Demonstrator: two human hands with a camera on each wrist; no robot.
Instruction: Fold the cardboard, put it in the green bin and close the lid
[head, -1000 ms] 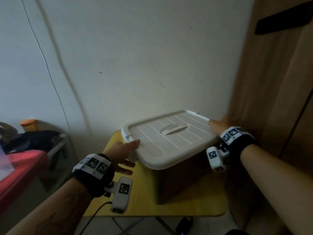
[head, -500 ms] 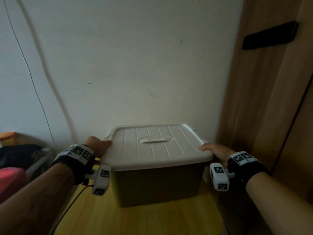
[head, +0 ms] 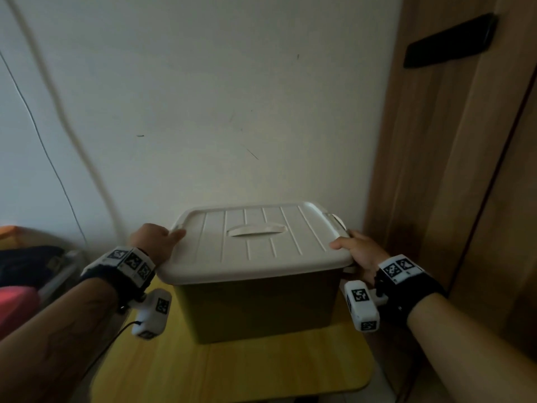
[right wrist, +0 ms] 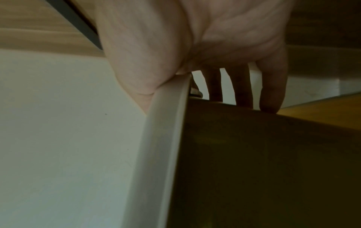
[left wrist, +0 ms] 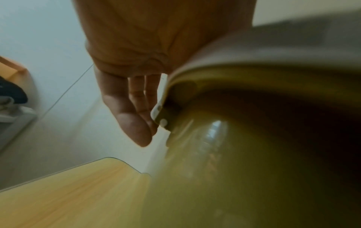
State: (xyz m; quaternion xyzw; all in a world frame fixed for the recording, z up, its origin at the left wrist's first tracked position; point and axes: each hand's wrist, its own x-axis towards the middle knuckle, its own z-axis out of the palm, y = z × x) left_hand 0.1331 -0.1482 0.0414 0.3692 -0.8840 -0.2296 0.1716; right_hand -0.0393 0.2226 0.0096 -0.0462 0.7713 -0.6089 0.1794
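Observation:
The green bin (head: 255, 309) stands on a yellow table (head: 232, 373) with its cream lid (head: 261, 245) lying flat on top. My left hand (head: 158, 239) is at the lid's left edge, thumb on top. Its fingers (left wrist: 134, 117) hang straight down beside the side latch (left wrist: 159, 115). My right hand (head: 360, 251) is at the lid's right edge, thumb on top. Its fingers (right wrist: 271, 92) point straight down along the bin wall (right wrist: 254, 162), with the lid rim (right wrist: 164, 138) against the palm. No cardboard is in view.
A white wall (head: 232, 112) rises right behind the bin. A wooden door (head: 465, 170) stands close on the right. Off the table's left are a red object (head: 14, 306) and dark clutter (head: 26, 263). The table's front half lies bare.
One second ago both hands held the lid tilted over the bin. It now lies flat on the bin, and both hands sit at its side edges.

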